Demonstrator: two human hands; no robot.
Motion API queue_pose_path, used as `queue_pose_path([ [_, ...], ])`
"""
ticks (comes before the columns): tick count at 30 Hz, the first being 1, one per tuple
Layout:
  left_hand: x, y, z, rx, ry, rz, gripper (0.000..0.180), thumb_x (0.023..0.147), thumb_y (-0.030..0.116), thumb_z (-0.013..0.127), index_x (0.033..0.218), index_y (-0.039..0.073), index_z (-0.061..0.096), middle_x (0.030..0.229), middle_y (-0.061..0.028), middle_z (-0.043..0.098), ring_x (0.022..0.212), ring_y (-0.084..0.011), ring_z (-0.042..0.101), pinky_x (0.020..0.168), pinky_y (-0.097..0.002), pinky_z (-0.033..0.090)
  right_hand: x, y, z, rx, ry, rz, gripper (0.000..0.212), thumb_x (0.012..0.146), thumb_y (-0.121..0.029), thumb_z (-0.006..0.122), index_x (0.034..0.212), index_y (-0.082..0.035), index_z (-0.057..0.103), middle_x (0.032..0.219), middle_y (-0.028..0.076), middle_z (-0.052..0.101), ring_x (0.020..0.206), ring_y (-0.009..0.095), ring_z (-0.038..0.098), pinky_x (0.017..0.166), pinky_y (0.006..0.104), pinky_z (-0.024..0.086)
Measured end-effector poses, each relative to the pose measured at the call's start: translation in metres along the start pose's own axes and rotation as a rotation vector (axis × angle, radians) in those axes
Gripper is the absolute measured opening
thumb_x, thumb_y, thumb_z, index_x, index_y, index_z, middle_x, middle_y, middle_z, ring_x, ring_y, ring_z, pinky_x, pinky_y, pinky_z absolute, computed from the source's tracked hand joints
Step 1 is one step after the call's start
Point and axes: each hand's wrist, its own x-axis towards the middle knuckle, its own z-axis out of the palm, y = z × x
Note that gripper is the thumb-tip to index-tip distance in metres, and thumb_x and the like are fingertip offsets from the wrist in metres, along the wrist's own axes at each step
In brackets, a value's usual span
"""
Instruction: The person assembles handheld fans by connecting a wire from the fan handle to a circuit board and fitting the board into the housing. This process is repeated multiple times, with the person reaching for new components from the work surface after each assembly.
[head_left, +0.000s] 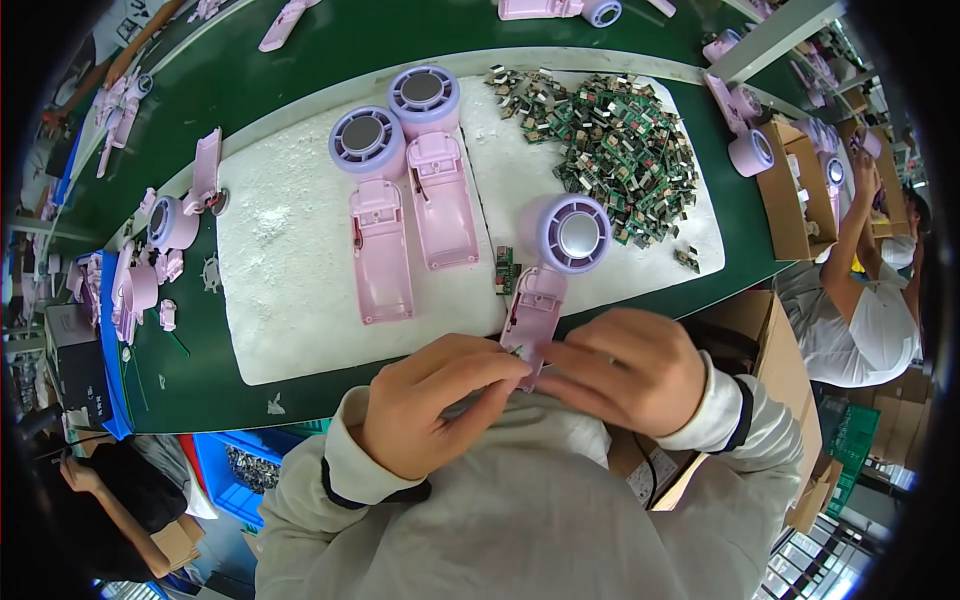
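A handheld fan with a purple round head (578, 234) and an open pink handle (535, 312) lies at the front edge of the white mat (290, 345). My left hand (435, 400) is closed in a pinch at the handle's lower end, over a small pale piece that I cannot make out. My right hand (630, 370) reaches the same end from the right, fingers bent and slightly blurred; what they grip is hidden. A small green circuit board (504, 270) lies beside the handle. Farther back are two more fans with open handles (380, 265) (443, 215).
A heap of small green circuit boards (630, 150) covers the mat's back right. Pink fan parts (172, 224) lie on the green table at left. Cardboard boxes (798, 190) stand at right, a blue bin (225, 480) below left. Other people work at both sides.
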Motion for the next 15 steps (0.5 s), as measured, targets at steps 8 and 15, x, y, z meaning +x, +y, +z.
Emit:
queue_pose_path([
  [8, -0.010, -0.001, 0.010, -0.054, 0.055, -0.161, 0.036, 0.089, -0.007, 0.073, 0.122, -0.003, 0.060, 0.109, -0.0125, 0.071, 0.102, -0.0172, 0.072, 0.089, -0.0294, 0.058, 0.033, 0.022, 0.010, 0.014, -0.117, 0.005, 0.034, 0.083, -0.012, 0.075, 0.117, -0.013, 0.072, 0.079, 0.003, 0.064, 0.065, 0.024, 0.066, 0.057, 0.0355, 0.054],
  [15, -0.016, -0.010, 0.015, -0.209, 0.074, -0.205, 0.036, 0.091, -0.009, 0.068, 0.125, -0.004, 0.058, 0.112, -0.0123, 0.070, 0.102, -0.0176, 0.072, 0.091, -0.0302, 0.057, 0.031, 0.030, 0.014, 0.165, -0.090, -0.007, 0.030, 0.085, -0.010, 0.075, 0.114, -0.013, 0.073, 0.083, 0.004, 0.068, 0.064, 0.024, 0.068, 0.057, 0.0359, 0.056],
])
